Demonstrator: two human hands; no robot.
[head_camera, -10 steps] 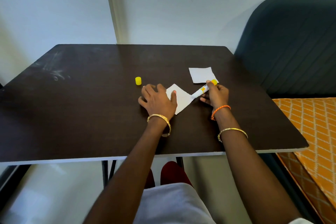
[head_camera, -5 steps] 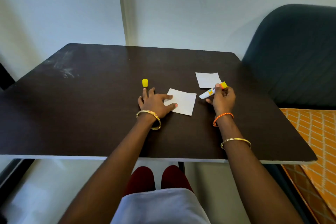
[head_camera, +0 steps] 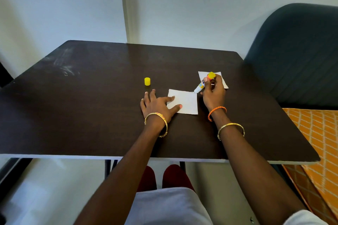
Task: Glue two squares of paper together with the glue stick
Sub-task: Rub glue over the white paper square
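A white paper square point(head_camera: 185, 101) lies flat on the dark table point(head_camera: 91, 111). My left hand point(head_camera: 157, 105) is spread flat, its thumb and forefinger pressing the square's left edge. My right hand point(head_camera: 214, 92) grips the glue stick point(head_camera: 202, 84), white with a yellow end, tilted so its tip touches the square's far right corner. A second white paper square point(head_camera: 224, 81) lies just behind, partly hidden by my right hand. The yellow glue cap point(head_camera: 147, 81) stands upright on the table, beyond my left hand.
A dark upholstered chair point(head_camera: 296, 56) stands against the table's right side, with an orange patterned cloth point(head_camera: 318, 139) beside it. A pale wall runs behind the table. My knees show below the near edge.
The near paper square has turned from a diamond angle to lie straight. My left hand slid to its left edge. The glue stick lifted off, then came down at the far right corner.
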